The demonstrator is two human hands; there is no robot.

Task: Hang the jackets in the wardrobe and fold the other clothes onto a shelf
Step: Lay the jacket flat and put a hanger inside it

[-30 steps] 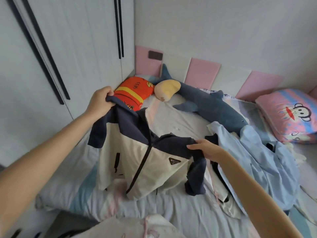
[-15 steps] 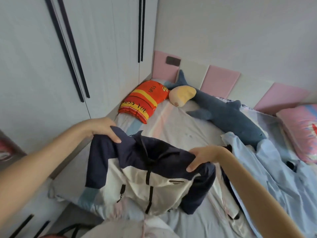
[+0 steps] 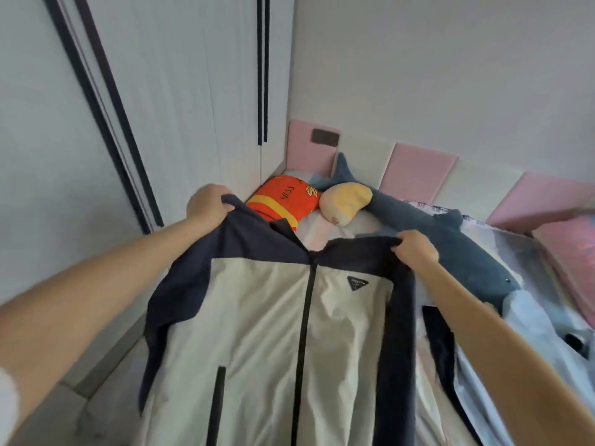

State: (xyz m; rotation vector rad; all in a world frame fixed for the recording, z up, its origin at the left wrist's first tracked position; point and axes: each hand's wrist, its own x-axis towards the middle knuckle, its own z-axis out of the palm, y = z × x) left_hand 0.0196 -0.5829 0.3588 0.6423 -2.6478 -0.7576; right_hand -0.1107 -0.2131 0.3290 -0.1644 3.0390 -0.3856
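A cream and navy zip jacket hangs spread out in front of me, front side facing me, zip closed, a small triangular badge on its chest. My left hand grips its left shoulder and my right hand grips its right shoulder, both raised above the bed. The white wardrobe with dark vertical handles stands shut on the left. A light blue garment lies on the bed at the right, partly hidden by my right arm.
On the bed lie an orange-red pillow, a yellow and cream plush and a long blue shark plush. Pink and cream wall pads run behind. A pink pillow sits at the far right.
Both hands have lifted the jacket off the bed and pulled its shoulders apart, so it now hangs flat and spread. The view has tilted up toward the wardrobe.
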